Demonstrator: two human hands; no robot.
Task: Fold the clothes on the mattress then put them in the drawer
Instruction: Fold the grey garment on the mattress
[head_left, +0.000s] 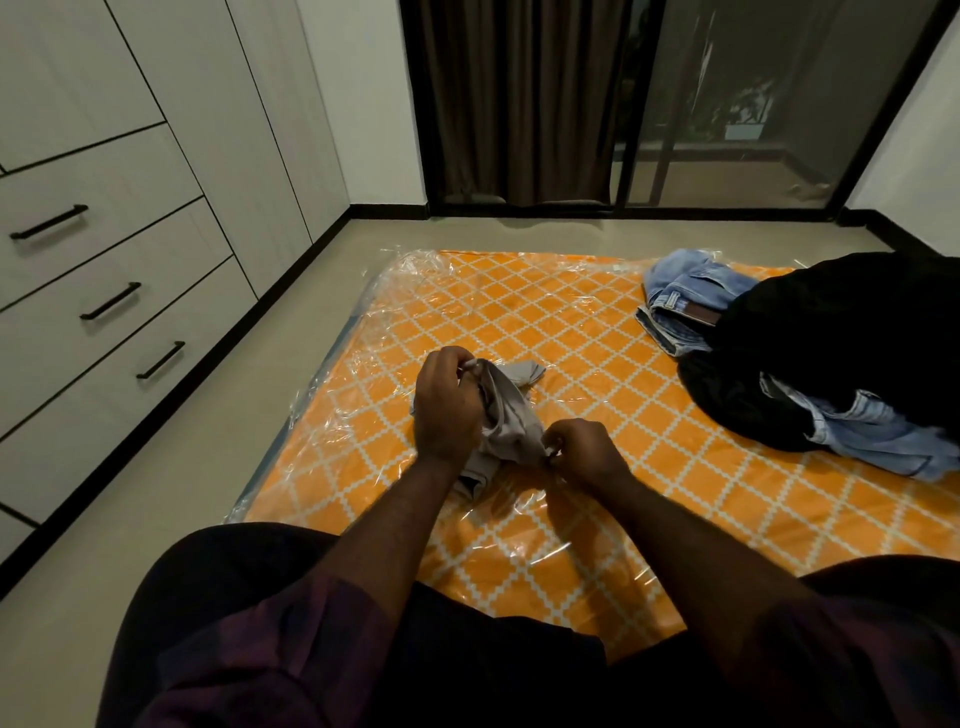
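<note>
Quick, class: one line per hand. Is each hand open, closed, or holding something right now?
Left hand: closed, gripping the grey garment.
Right hand: closed, pinching the same grey garment at its edge.

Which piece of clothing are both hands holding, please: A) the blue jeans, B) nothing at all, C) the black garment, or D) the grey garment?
D: the left hand and right hand both grip the grey garment over the mattress, while the jeans and black garment lie apart at the right.
</note>
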